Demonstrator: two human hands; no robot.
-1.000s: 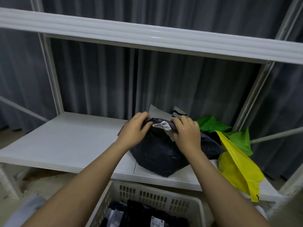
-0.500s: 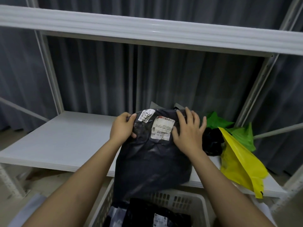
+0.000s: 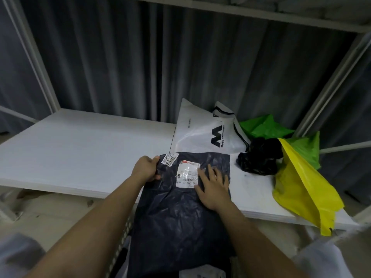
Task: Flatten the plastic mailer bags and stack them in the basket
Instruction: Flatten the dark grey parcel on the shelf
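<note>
A black mailer bag (image 3: 176,213) with white shipping labels lies spread over the front edge of the white shelf (image 3: 80,153) and hangs down over the basket. My left hand (image 3: 145,169) grips its top left corner. My right hand (image 3: 213,186) presses flat on it with straight fingers, just right of the label. The white slotted basket (image 3: 120,247) sits below the shelf, mostly hidden by the bag and my arms. Behind lie a white mailer bag (image 3: 196,131), a crumpled black bag (image 3: 259,157), green bags (image 3: 267,129) and a yellow bag (image 3: 305,189).
Grey curtains hang behind the white shelf frame. An upper shelf beam runs across the top. The pile of bags fills the right end of the shelf, with the yellow one drooping over the front edge. Pale floor shows at the lower left.
The black bag went from a crumpled bundle to spread open and flat. My right hand opened and slid down onto it. The camera tilted down and closer.
</note>
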